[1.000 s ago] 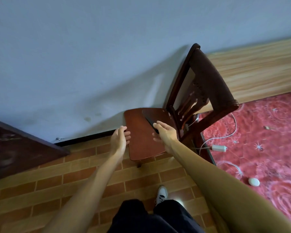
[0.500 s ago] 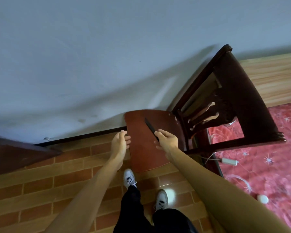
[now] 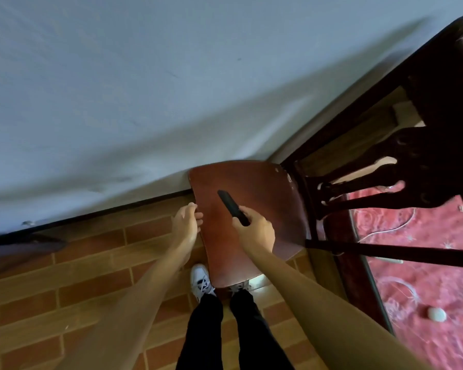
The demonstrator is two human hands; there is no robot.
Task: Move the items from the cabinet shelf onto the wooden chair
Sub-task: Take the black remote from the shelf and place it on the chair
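The wooden chair (image 3: 270,193) stands against the wall, its reddish-brown seat in the middle of the view and its dark carved back at the right. My right hand (image 3: 255,232) is over the seat and grips one end of a slim black object (image 3: 229,205), perhaps a remote, whose far end points toward the wall low over the seat. My left hand (image 3: 185,222) hovers at the seat's left edge with its fingers loosely curled and nothing in it. The cabinet shelf is out of view.
A grey wall runs behind the chair. Brick-pattern floor tiles (image 3: 78,276) lie on the left. A red patterned rug (image 3: 425,289) with a white cable and a small white round thing (image 3: 436,314) lies at the right. My feet stand just before the seat.
I have stepped closer, so the chair fills more of the view. My right hand has carried the black object further over the seat. My left hand stays by the seat's left edge.
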